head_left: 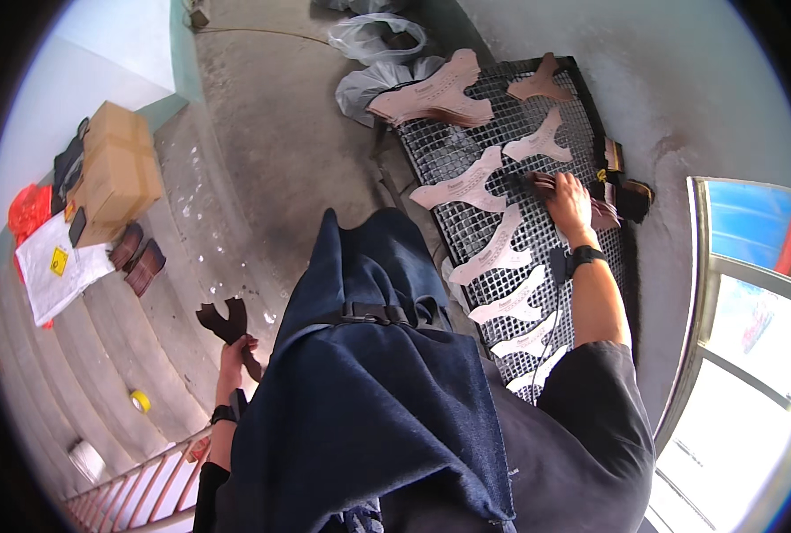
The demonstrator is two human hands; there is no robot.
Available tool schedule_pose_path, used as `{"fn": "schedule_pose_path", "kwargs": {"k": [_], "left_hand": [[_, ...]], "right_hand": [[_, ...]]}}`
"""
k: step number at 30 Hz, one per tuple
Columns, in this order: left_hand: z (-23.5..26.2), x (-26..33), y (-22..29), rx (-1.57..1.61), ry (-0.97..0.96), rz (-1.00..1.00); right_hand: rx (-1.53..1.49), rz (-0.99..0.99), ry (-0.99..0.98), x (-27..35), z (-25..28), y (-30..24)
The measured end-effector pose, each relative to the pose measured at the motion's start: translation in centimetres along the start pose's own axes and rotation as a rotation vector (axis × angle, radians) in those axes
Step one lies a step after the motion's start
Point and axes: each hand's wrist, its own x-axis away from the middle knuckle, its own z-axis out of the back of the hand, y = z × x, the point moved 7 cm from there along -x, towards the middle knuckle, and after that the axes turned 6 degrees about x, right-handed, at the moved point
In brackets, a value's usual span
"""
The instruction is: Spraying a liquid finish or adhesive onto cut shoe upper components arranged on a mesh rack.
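Observation:
At the lower left, my left hand is closed around the lower end of a dark brown Y-shaped piece, which looks like a cut shoe upper. My right hand reaches over a black mesh rack, its fingers curled on brown layered pieces near the rack's right side. Part of that bundle is hidden under the hand. Several pale pink pieces of similar forked shape lie spread on the mesh, among them one piece left of my right hand. A thicker pale stack rests at the far left corner.
Plastic bags lie beyond the rack. Dark shoes sit at its right edge by the wall. Steps lead down at left, with a cardboard box, a white sack, yellow tape and a red railing. A window is at right.

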Motion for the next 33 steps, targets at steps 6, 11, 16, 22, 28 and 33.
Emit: {"fn": "schedule_pose_path", "kwargs": {"k": [6, 11, 16, 22, 28, 33], "left_hand": [[-1.9, -1.6, 7.8, -0.111, 0.081, -0.020], [-6.0, -0.8, 11.6, -0.117, 0.077, -0.051], [-9.7, -0.3, 12.3, -0.102, 0.056, -0.015], [-12.3, 0.6, 13.6, -0.081, 0.079, -0.005], [-10.2, -0.8, 11.6, 0.006, 0.079, 0.030], [-11.1, -2.3, 14.2, -0.089, 0.065, 0.021]], "right_hand": [[-0.036, 0.218, 0.082, -6.1, 1.4, -2.9], [-0.083, 0.289, -0.101, -10.0, 0.3, -2.5], [-0.104, 0.261, -0.152, -11.1, 0.0, -1.7], [-0.124, 0.231, -0.049, -10.3, 0.9, -1.9], [-0.088, 0.230, -0.121, -8.7, 0.1, -2.1], [-0.267, 0.006, -0.131, -9.4, 3.8, 0.4]]}}
